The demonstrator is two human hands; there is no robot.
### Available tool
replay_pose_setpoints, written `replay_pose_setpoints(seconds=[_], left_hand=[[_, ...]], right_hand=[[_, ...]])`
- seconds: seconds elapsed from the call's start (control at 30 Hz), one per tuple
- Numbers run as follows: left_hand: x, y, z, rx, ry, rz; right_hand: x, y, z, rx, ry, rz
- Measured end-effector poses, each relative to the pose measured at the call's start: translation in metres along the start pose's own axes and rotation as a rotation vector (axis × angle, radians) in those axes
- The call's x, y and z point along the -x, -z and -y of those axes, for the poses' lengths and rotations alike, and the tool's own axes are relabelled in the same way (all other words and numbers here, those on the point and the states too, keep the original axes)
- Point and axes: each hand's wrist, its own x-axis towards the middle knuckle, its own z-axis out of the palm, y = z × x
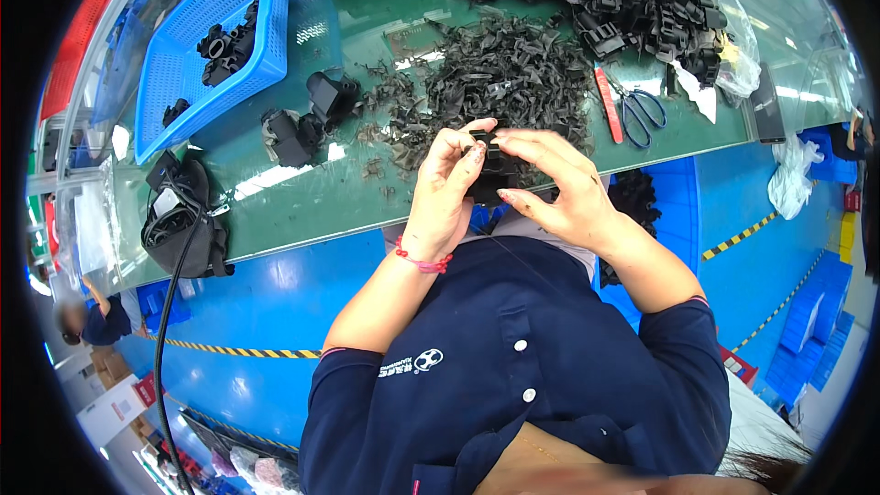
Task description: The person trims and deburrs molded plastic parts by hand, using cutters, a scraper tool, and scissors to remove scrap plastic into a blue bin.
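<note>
Near the front edge of the green-topped table, a black moulded plastic part (491, 185) is up between my hands. My left hand (442, 185) is closed on its left side, thumb and fingertips pressed against it. My right hand (579, 191) comes at it from the right, index finger at its top and thumb at its lower side. The part's underside and much of its body are hidden by my fingers. Just beyond my hands spreads a heap of thin black plastic scraps (504, 73). Two similar black parts (293, 137) lie to the left.
A blue basket (154, 119) with black parts stands at the left. Many black parts (605, 14) are piled at the back. A red-handled tool (608, 105) and blue-handled scissors (644, 119) lie right. A dark pouch (188, 234) with a cable (165, 330) sits at the left edge.
</note>
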Motion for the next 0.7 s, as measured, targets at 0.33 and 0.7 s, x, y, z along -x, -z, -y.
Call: replay_pose_setpoints(seconds=[0.33, 0.7], left_hand=[[-0.002, -0.006, 0.007, -0.396, -0.188, -0.158], [-0.008, -0.013, 0.01, -0.779, -0.579, -0.196]], right_hand=[[-0.012, 0.005, 0.011, 0.567, 0.322, -0.108], [-0.015, 0.018, 0.009, 0.517, 0.142, -0.025]])
